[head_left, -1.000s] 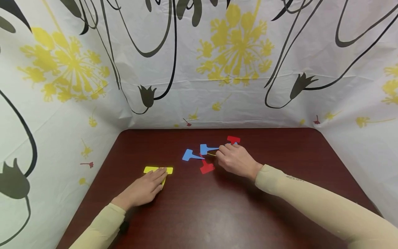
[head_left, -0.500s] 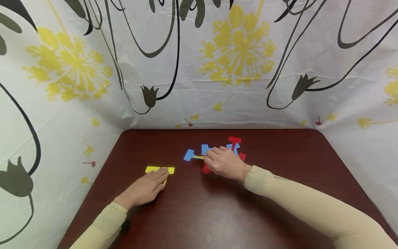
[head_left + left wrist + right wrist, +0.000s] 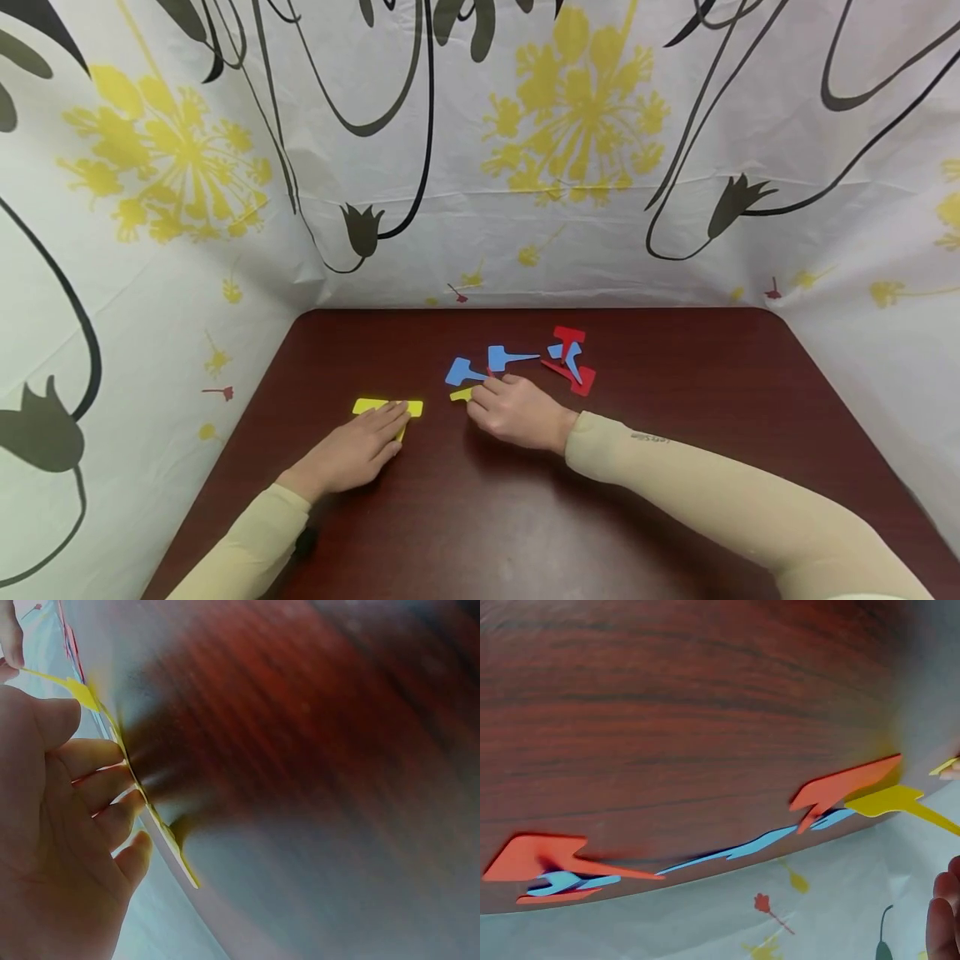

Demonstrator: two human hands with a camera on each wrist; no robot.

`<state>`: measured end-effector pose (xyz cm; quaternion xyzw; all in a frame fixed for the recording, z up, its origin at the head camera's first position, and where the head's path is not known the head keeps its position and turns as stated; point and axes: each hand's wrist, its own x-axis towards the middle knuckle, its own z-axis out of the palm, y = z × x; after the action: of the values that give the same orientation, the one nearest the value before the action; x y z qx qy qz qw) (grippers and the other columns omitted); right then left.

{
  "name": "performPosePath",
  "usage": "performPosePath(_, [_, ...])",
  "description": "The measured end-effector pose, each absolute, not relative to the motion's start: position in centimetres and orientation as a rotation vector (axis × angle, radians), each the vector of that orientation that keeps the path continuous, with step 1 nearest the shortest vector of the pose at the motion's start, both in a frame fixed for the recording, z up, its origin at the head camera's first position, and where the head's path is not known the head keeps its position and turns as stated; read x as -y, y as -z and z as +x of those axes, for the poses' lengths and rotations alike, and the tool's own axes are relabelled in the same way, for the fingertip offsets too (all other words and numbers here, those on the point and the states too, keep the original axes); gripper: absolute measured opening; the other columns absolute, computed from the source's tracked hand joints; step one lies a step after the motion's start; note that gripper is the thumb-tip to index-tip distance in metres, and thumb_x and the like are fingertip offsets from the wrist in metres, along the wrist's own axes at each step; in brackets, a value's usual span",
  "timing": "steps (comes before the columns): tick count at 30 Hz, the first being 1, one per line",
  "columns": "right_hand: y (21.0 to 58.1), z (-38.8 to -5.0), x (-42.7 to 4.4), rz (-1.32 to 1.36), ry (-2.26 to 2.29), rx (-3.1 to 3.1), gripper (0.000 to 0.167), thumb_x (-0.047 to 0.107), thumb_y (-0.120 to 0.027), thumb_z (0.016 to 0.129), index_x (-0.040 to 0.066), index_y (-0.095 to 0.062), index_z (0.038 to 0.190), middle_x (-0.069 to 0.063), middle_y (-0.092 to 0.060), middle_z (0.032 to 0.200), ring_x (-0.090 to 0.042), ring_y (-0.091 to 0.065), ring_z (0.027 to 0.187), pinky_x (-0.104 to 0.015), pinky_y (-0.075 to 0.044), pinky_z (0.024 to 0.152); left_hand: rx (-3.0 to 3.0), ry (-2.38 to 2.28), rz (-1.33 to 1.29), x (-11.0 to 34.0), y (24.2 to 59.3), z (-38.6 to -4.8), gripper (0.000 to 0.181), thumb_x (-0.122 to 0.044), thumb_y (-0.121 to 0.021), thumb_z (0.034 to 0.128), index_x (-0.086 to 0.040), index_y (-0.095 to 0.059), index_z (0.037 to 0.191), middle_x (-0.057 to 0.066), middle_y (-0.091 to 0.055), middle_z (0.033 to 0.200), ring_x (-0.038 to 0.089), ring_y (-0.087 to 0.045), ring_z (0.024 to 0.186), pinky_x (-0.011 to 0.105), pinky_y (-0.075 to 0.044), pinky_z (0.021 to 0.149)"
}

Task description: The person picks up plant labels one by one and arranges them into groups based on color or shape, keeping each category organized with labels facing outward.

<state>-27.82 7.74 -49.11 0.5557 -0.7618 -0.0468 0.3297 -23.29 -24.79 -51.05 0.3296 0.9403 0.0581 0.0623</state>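
Observation:
My left hand [image 3: 345, 454] rests with straight fingers on yellow T-shaped plant labels [image 3: 367, 406] lying at the left of the table. The left wrist view has those fingers [image 3: 94, 776] touching the thin yellow edge. Another yellow T-shaped plant label [image 3: 885, 801] is pinched by its stem in my right hand [image 3: 521, 412], its head pointing left toward the left hand. Just behind the right hand lie two blue T-shaped labels [image 3: 459, 372]. A red label [image 3: 847, 780] shows in the right wrist view, mostly hidden by the right hand in the head view.
Red labels [image 3: 585, 382] overlap blue labels [image 3: 572, 360] in a small heap to the right. The dark red-brown table [image 3: 510, 533] has rounded far corners. A white cloth [image 3: 450, 167] printed with flowers hangs behind it and along both sides.
My right hand has drawn the yellow label out of the scattered labels, leftward and nearer to me, uncovering the red and blue heap. The left hand stays on its yellow labels.

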Motion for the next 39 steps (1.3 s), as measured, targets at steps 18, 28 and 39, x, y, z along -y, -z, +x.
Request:
performPosePath(18, [49.8, -26.6, -4.9, 1.524, 0.168, 1.946, 0.009, 0.017, -0.065, 0.096, 0.011, -0.070, 0.099, -0.002, -0.070, 0.096, -0.015, -0.063, 0.083, -0.027, -0.056, 0.066, -2.863, -0.181, 0.986, 24.5, 50.7, -23.3, 0.054, -0.031, -0.050, 0.1055, -0.008, -0.042, 0.154, 0.010, -0.033, 0.161, 0.028, -0.029, 0.149, 0.047, -0.028, 0.118])
performPosePath(28, [50.3, -26.1, -3.6, 1.582, 0.191, 1.954, 0.008, 0.019, -0.068, 0.095, 0.011, -0.069, 0.098, -0.001, -0.072, 0.087, -0.012, -0.065, 0.074, -0.024, -0.056, 0.066, -2.868, -0.170, 0.975, 24.6, 50.8, -23.6, 0.053, -0.032, -0.049, 0.1055, -0.010, -0.044, 0.153, 0.008, -0.035, 0.160, 0.025, -0.031, 0.148, 0.044, -0.029, 0.118])
performPosePath(39, [51.0, -25.5, -2.2, 1.639, 0.186, 1.961, 0.010, 0.022, -0.069, 0.095, 0.012, -0.070, 0.098, 0.001, -0.072, 0.085, -0.010, -0.065, 0.069, -0.024, -0.058, 0.069, -2.855, -0.217, 0.975, 24.5, 50.5, -23.6, 0.052, -0.029, -0.051, 0.1055, -0.009, -0.044, 0.153, 0.010, -0.036, 0.160, 0.026, -0.031, 0.148, 0.047, -0.030, 0.117])
